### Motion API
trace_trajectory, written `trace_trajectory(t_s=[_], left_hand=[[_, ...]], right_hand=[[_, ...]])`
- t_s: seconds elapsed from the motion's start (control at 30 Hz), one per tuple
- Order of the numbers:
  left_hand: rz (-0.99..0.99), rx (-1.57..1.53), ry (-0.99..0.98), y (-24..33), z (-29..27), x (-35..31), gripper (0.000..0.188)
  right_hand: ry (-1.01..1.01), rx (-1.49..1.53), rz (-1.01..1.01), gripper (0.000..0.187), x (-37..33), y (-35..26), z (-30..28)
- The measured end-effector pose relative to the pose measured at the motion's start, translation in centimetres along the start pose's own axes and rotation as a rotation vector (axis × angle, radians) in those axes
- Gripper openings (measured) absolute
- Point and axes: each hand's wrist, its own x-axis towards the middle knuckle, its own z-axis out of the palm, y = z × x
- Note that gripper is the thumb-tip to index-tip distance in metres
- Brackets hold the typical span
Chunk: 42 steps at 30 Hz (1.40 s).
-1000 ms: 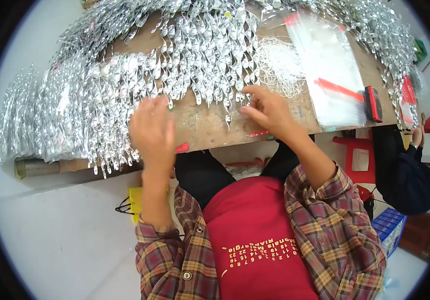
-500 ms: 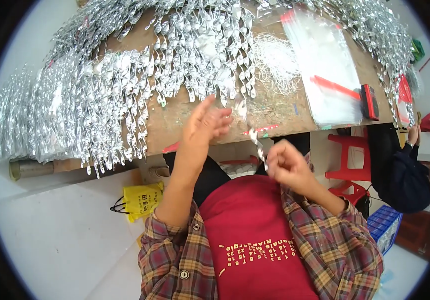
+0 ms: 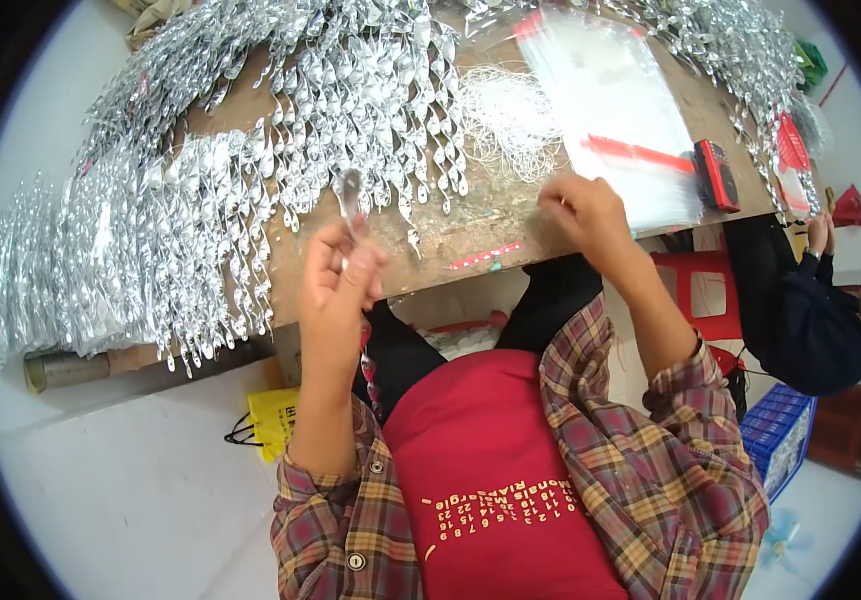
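Observation:
Between the fingers of my left hand (image 3: 343, 268) is a twisted silver strip (image 3: 351, 192). Its top end sticks up above the fingers, and a spiralled length hangs below beside the wrist. My right hand (image 3: 590, 215) is over the table's front edge, close to the clear plastic bags, with its fingers curled together. Whatever those fingers hold, if anything, is too small or blurred to make out. Many similar silver spiral strips (image 3: 350, 120) lie in rows on the wooden table (image 3: 485, 220), left of and beyond my hands. A tangle of white string (image 3: 512, 120) lies beyond my right hand.
Red-edged clear bags (image 3: 630, 100) are stacked at the right, with a red and black box-shaped device (image 3: 716, 176) on them. A red stool (image 3: 705, 300) and a person in dark clothes (image 3: 800, 320) are further right. A yellow bag (image 3: 272, 425) hangs low at left.
The silver strip, earlier stretched from the table towards my right hand, is now in my left hand. My left hand has closed and shifted left; my right hand has moved up towards the bags.

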Motion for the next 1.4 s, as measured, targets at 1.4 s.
trace_trajectory(t_s=[1.4], left_hand=[[-0.399,-0.156,-0.234,-2.6,2.6,-0.9,0.012]], right_hand=[[-0.147,1.513,0.763,0.009,-0.5,-9.1,4.0]])
